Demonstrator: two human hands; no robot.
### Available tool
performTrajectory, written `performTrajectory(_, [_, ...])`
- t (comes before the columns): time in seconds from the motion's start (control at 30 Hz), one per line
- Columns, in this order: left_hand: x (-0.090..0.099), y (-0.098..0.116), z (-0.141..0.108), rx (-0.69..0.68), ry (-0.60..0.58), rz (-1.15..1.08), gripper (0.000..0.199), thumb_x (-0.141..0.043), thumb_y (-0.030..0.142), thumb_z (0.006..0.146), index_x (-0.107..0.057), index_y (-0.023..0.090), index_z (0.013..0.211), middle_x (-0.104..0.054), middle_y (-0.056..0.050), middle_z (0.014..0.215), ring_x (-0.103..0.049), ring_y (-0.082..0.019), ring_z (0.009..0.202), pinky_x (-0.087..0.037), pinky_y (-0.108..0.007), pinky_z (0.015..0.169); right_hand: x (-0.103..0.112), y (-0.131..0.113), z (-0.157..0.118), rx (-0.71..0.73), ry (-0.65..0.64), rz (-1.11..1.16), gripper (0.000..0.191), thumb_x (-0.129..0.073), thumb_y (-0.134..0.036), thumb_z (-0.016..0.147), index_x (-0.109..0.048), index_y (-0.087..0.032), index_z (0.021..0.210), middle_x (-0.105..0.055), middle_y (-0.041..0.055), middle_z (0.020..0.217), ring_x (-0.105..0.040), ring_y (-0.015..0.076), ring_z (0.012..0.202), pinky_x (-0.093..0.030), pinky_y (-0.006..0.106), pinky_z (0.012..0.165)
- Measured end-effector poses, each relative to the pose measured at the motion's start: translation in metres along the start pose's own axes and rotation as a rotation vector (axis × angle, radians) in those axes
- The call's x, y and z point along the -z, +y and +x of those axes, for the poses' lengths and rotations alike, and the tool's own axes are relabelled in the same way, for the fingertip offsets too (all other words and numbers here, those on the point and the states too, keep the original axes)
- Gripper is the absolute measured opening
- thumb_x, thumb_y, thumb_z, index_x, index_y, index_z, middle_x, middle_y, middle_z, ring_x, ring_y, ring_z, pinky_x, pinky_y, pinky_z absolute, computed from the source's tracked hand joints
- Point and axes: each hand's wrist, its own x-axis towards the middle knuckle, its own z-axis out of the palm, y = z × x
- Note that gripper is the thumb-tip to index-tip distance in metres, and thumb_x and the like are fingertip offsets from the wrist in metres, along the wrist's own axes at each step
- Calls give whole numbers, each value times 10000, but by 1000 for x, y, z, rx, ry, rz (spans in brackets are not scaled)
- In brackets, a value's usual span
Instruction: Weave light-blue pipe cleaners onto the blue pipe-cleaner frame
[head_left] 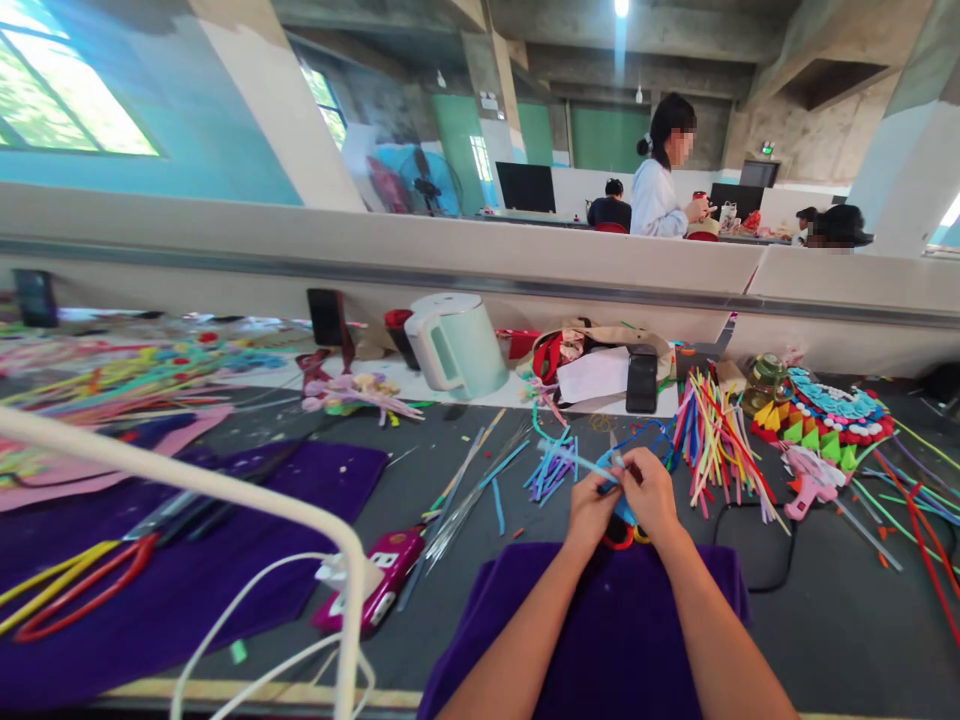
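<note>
My left hand and my right hand meet above the table, fingers closed in a pinch on a light blue pipe cleaner. Its free end sticks out to the left of my fingers. Just under the hands lie scissors with red and yellow handles, partly covered by them. Left of my left hand is a small pile of short purple and blue pipe cleaner pieces. A dark purple cloth lies beneath my forearms.
Right of my hands stand a bundle of coloured pipe cleaners and a pink glue gun. Leftward lie a magenta power strip and large scissors. A white kettle stands behind; a white tube crosses the left foreground.
</note>
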Motion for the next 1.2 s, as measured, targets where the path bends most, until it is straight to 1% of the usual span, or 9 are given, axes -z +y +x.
performTrajectory(0.2, [5,0,5,14,111,-115,140,-708,299,629,-697,170,683,-686,-37,695,-614,-198,695,-472,-323,719,-3,-5,-6,113,44,-78,172,-472,-127,838,-615,-222,822,-622,34,859,-569,168,837,-434,271,741])
performTrajectory(0.33, [9,0,8,72,245,-205,179,-732,315,618,-689,156,688,-672,-27,689,-605,-177,668,-477,-297,660,-8,-7,-7,152,65,-42,153,-499,-178,863,-632,-238,818,-654,35,858,-586,176,853,-455,293,762])
performTrajectory(0.5, [8,4,10,110,381,-439,217,-784,288,572,-656,140,668,-655,-5,646,-605,-138,599,-485,-271,623,-11,-7,-7,176,45,39,139,-529,-208,867,-644,-233,793,-674,37,860,-598,174,855,-465,306,775])
performTrajectory(0.63, [6,10,11,200,401,-648,286,-813,299,539,-628,144,694,-674,-15,645,-644,-169,583,-512,-308,603,-12,-6,-7,103,88,69,85,-608,-240,829,-656,-232,759,-663,35,845,-576,189,880,-450,341,819])
performTrajectory(0.77, [5,16,11,254,411,-721,328,-833,304,512,-616,150,704,-688,-19,663,-671,-193,622,-525,-322,617,-15,-1,-5,-46,235,80,87,-659,-283,779,-674,-213,731,-588,77,1041,-520,223,1044,-404,391,910])
performTrajectory(0.87, [3,19,10,244,441,-710,330,-834,305,515,-617,150,710,-688,-16,685,-676,-195,642,-527,-326,634,-22,4,-7,-183,265,230,152,-636,-320,779,-649,-176,733,-559,104,1127,-553,219,1028,-447,348,845])
performTrajectory(0.97, [1,19,10,220,489,-688,326,-830,303,518,-618,148,712,-677,-6,688,-668,-181,641,-523,-322,650,-29,7,-9,-308,193,407,198,-590,-354,800,-599,-164,747,-654,87,942,-621,191,829,-483,294,694])
performTrajectory(1.03, [1,16,11,226,496,-660,319,-822,304,529,-629,146,729,-674,-9,694,-654,-164,630,-514,-307,644,-30,8,-9,-346,159,456,196,-589,-357,793,-581,-169,737,-681,57,792,-628,180,726,-482,282,648])
performTrajectory(1.2, [6,5,15,175,515,-560,268,-813,292,530,-634,142,662,-686,-36,816,-639,-166,792,-487,-272,702,-19,9,-3,-304,152,418,148,-610,-316,762,-583,-181,708,-711,54,815,-648,184,747,-483,278,666])
